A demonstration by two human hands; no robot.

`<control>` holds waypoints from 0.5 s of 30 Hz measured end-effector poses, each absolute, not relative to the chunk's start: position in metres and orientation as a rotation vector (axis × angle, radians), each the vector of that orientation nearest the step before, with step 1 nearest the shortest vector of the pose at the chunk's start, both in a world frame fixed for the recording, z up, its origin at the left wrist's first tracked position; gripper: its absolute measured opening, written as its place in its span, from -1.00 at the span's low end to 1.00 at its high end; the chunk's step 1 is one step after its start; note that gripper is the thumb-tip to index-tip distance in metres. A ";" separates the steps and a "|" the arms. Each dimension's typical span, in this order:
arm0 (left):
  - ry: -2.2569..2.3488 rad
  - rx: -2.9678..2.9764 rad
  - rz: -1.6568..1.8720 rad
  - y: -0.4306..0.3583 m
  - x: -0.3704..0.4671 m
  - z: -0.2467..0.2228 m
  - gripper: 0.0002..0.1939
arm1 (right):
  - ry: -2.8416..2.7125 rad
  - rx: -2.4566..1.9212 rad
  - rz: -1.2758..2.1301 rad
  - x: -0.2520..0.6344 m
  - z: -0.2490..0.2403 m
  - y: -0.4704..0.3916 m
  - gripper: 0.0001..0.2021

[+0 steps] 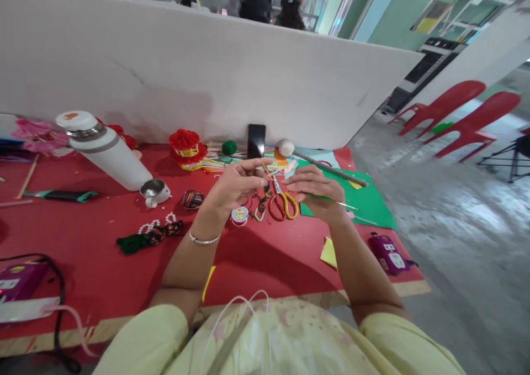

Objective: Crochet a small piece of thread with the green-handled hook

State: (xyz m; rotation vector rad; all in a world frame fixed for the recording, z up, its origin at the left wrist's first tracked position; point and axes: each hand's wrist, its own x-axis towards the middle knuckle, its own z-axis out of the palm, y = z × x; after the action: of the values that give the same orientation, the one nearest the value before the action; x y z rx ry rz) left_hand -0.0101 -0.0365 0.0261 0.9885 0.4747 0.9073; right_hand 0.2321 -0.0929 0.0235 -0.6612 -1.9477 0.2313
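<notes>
Above the red table, my left hand point(240, 184) has its thumb and index finger brought toward each other around something thin, too small to name. My right hand point(314, 190) is closed on a thin crochet hook point(339, 202) that points out to the right, and its fingertips reach toward my left hand. Scissors with red and yellow handles point(284, 205) lie between and below the hands. A white thread spool point(239, 215) and a small green-edged clip point(260, 212) rest just left of the scissors. Left of my left wrist sits a multicolored yarn ball point(192, 199).
A white bottle point(108, 153), a metal cup point(154, 191) and a box cutter point(62, 195) stand or lie at left. A phone point(256, 140) leans on the white partition point(186, 71). Green sheets point(372, 198) and a purple box point(388, 253) are at right.
</notes>
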 end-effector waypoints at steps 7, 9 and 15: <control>0.424 1.106 0.925 -0.037 -0.005 0.018 -0.52 | -1.826 -0.603 0.565 0.227 0.024 -0.091 -0.82; 0.416 1.108 0.986 -0.039 -0.001 0.015 -0.51 | -1.651 -0.648 0.561 0.214 0.011 -0.090 -0.80; 0.450 1.133 1.074 -0.040 0.006 0.008 -0.49 | -1.293 -0.770 0.489 0.172 -0.015 -0.093 -0.78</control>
State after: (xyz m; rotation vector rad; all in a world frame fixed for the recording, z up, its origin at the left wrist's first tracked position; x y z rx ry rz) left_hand 0.0062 -0.0400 0.0084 1.1328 0.4501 1.0745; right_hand 0.1724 -0.0928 -0.0152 -0.7697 -1.2930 0.4894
